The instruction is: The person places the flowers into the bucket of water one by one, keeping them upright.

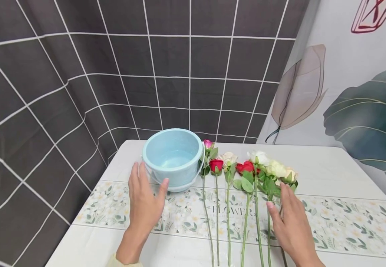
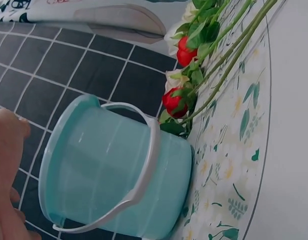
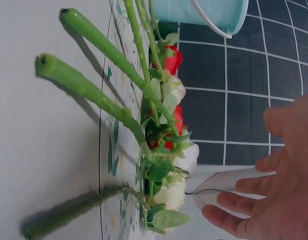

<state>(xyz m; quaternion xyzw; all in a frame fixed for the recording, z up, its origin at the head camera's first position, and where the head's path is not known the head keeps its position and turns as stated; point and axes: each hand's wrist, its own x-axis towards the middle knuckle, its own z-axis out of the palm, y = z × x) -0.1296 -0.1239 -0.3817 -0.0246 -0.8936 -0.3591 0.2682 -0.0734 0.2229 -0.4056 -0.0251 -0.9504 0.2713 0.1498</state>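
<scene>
A light blue bucket with a white handle stands upright near the back of the table. My left hand is at its front left, fingers extended; in the left wrist view it shows beside the rim, apart from it. Right of the bucket, several long-stemmed roses lie in a row, heads toward the wall: a pink rose, a red rose, a white rose and cream ones among them. Over the rightmost stems my right hand hovers with straight fingers, holding nothing.
The white table carries a flower-patterned band across it. A dark cloth with white grid lines hangs behind and at the left. To the right hangs a white curtain printed with large leaves.
</scene>
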